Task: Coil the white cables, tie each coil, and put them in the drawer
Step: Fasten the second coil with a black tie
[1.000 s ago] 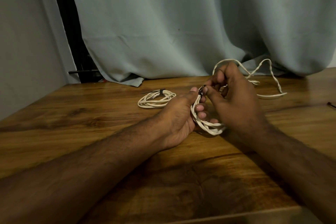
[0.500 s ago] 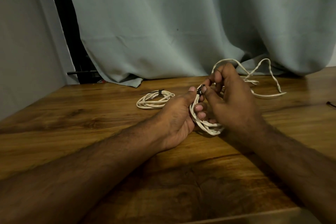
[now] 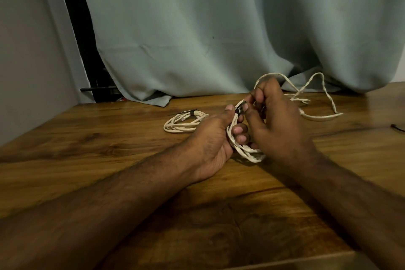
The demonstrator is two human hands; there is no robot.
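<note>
My left hand point(image 3: 210, 138) grips a coil of white cable point(image 3: 245, 151) from the left, thumb on top. At the top of that coil sits a small black tie point(image 3: 240, 110), pinched by the thumb and forefinger of my right hand point(image 3: 278, 125). To the left on the wooden table point(image 3: 109, 160) lies another white coil point(image 3: 184, 121), bound with a black tie. A loose white cable point(image 3: 317, 103) sprawls uncoiled behind my right hand, near the curtain. No drawer is in view.
A pale blue curtain point(image 3: 219, 39) hangs along the table's far edge. A small black tie point(image 3: 396, 127) lies at the far right of the table. A grey wall point(image 3: 28, 61) stands to the left.
My right hand's fingers have shifted slightly at the black tie on the held coil. The coil and both forearms stay where they were.
</note>
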